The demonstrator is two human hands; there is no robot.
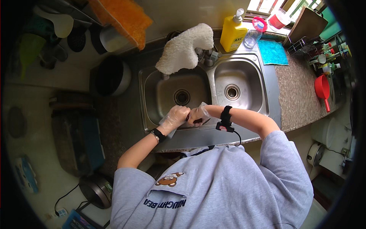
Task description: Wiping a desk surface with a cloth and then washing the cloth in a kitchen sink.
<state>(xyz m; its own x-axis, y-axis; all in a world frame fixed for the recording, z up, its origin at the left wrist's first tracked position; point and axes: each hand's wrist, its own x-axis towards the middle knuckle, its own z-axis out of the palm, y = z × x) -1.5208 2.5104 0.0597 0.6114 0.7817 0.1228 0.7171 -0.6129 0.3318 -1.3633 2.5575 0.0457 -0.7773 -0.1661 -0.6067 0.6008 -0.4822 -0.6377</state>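
Observation:
Both hands wear clear plastic gloves and meet over the front rim of the left sink basin (160, 94). My left hand (175, 116) is curled into a fist around one end of a small dark object (198, 121). Pressed close beside it, my right hand (197, 114) has its fingers wrapped around the same object. Only dark reddish-brown parts show between and below the fingers, so its kind cannot be told. A black strap circles each wrist, and the right one carries a small device with a cable.
A white towel (183, 50) drapes over the faucet. Right of it stand a yellow AXE pump bottle (233, 34) and a clear bottle (251, 38). A blue cloth (272, 52) and red dipper (322, 87) lie on the right counter. A dark pot (113, 75) sits left.

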